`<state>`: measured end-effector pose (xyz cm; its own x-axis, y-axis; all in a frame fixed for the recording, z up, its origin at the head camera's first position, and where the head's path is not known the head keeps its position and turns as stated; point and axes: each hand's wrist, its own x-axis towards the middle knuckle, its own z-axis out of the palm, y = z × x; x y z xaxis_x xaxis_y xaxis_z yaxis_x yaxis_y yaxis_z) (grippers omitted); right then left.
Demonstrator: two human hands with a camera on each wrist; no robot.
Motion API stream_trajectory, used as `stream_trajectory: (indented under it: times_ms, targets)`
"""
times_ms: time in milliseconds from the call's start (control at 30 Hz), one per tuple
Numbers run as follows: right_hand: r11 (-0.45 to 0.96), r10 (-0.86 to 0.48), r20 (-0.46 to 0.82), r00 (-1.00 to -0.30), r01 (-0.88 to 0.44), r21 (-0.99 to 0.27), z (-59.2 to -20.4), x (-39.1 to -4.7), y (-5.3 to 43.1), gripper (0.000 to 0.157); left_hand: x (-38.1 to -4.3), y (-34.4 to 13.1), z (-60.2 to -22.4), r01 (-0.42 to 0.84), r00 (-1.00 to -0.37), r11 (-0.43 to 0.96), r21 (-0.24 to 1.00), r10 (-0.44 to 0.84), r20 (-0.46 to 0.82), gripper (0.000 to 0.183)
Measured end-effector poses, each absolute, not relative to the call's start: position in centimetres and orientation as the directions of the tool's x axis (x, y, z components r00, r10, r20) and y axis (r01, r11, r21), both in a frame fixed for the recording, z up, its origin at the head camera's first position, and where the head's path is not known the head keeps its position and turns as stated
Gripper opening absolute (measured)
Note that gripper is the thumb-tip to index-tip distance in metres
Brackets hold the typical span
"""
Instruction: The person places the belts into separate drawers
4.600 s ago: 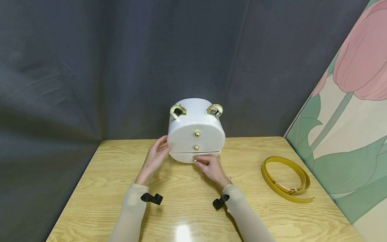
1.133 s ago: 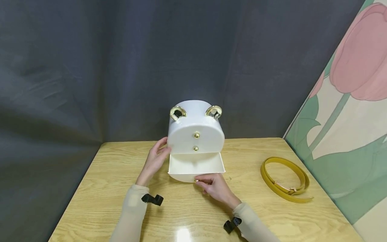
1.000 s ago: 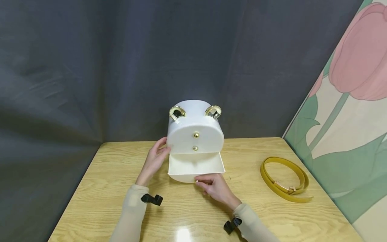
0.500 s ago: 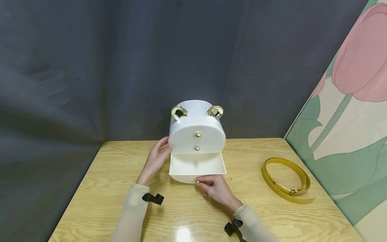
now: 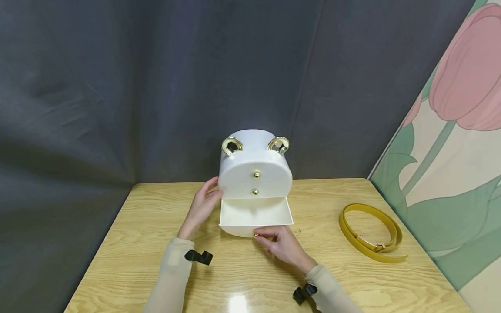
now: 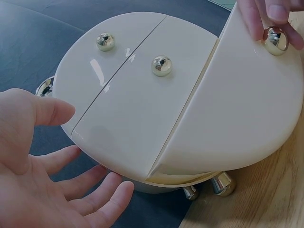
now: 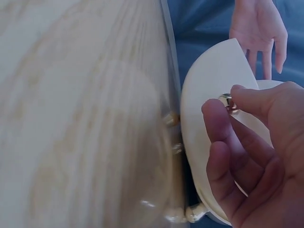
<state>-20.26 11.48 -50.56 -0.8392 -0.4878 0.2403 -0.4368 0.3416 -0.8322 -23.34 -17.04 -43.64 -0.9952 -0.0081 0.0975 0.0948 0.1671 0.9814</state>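
A white rounded drawer box (image 5: 250, 152) with gold ear-like rings and gold knobs stands at the back of the table. Its bottom drawer (image 5: 256, 211) is pulled out, and no item shows inside. My right hand (image 5: 283, 245) pinches that drawer's gold knob (image 7: 227, 100) between thumb and finger. My left hand (image 5: 200, 208) is at the left side of the box. In the left wrist view its fingers (image 6: 85, 183) lie spread along the box's edge, thumb near the front. The two upper drawers (image 6: 137, 90) are closed.
A coiled mustard-yellow belt (image 5: 344, 224) with a metal buckle lies on the wooden table (image 5: 129, 261) to the right. Dark grey cloth (image 5: 176, 87) hangs behind the box. A tulip-patterned panel (image 5: 450, 174) borders the table's right edge.
Compared with the earliest frame, the bottom drawer has come out toward me, my right hand moving with its knob. Over the last second hardly anything has moved; the left hand stays in place.
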Motion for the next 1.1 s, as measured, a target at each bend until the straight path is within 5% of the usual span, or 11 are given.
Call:
stream_trajectory:
  times_ms: [400, 1100]
  targets:
    - [0.400, -0.479, 0.219, -0.850, -0.434, -0.807, -48.1, -20.2, 13.3, 0.025, -23.2, -17.1, -43.6, 0.106, -0.994, 0.170, 0.980, -0.007, 0.109, 0.058]
    - [0.387, -0.309, 0.390, -0.868, -0.489, -0.782, -45.8, -20.7, 16.2, 0.030, -23.3, -17.0, -43.6, 0.097, -0.995, 0.169, 0.981, -0.010, 0.100, 0.060]
